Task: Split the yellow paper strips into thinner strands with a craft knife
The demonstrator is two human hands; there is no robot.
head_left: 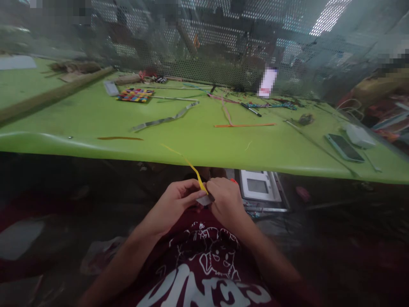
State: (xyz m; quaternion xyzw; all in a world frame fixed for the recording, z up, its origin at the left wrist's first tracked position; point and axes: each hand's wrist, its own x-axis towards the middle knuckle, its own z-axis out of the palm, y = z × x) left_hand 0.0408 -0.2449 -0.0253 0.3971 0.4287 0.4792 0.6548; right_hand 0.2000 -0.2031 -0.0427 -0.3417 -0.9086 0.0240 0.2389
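In front of my chest, below the table edge, my left hand [182, 194] pinches the lower end of a thin yellow strip [195, 171]. Its free end rises and narrows toward the table. A small whitish flat piece [204, 200] shows just under the fingertips, between both hands. My right hand [224, 194] is curled closed against the strip's lower end, knuckles up. What those fingers hold is hidden. A bit of red [234, 181] peeks out beside the knuckles, too small to name.
On the green table [179, 145] lie a woven multicolour piece [135, 95], a grey strip [166, 120], an orange strip [244, 125], a brown strip [120, 138], a pen [251, 110] and a phone [344, 148]. A framed white panel [260, 184] sits under the table, right of my hands.
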